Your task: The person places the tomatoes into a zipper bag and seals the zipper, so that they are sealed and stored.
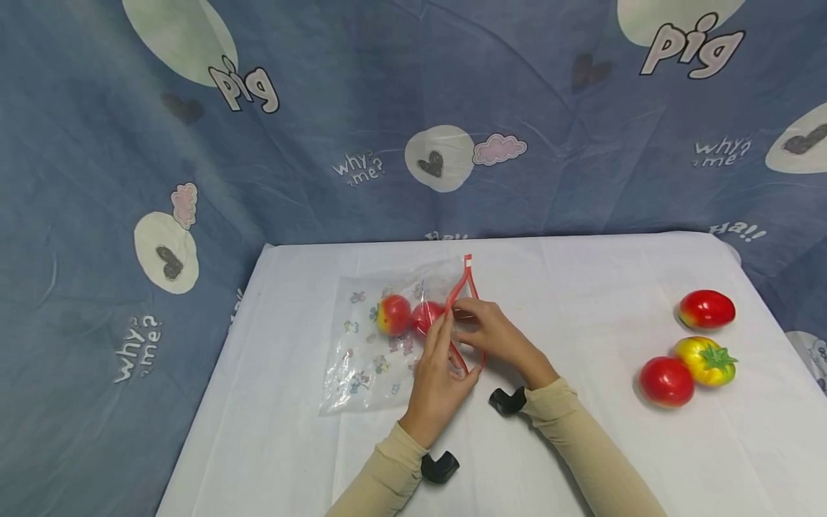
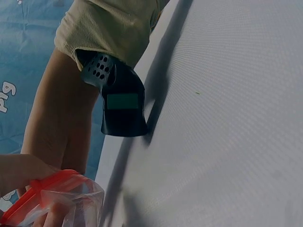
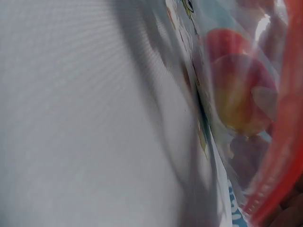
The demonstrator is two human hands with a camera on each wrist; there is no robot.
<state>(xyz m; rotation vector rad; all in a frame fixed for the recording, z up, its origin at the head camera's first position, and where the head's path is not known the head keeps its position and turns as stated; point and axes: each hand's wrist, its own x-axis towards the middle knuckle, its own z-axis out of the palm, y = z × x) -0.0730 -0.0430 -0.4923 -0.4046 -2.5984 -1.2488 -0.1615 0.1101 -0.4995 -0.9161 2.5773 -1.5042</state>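
Note:
A clear plastic bag (image 1: 365,359) with a red-edged mouth lies on the white table, printed with small figures. Inside are a red-and-yellow fruit (image 1: 393,315) and a red fruit (image 1: 425,317), also seen through the plastic in the right wrist view. My left hand (image 1: 436,388) grips the bag's mouth, fingers along the red edge and thumb near its lower end. My right hand (image 1: 494,334) has its curled fingers at the mouth's other side; fingertips are partly hidden. In the left wrist view, the left hand (image 2: 23,172) touches the red edge (image 2: 57,177), with fingers behind the plastic.
At the table's right lie a red oval fruit (image 1: 707,309), a round red one (image 1: 666,382) and a yellow one with a green top (image 1: 706,361), the last two close together. Black wrist devices stick out at both sleeves. A blue patterned cloth (image 1: 362,86) hangs behind the table.

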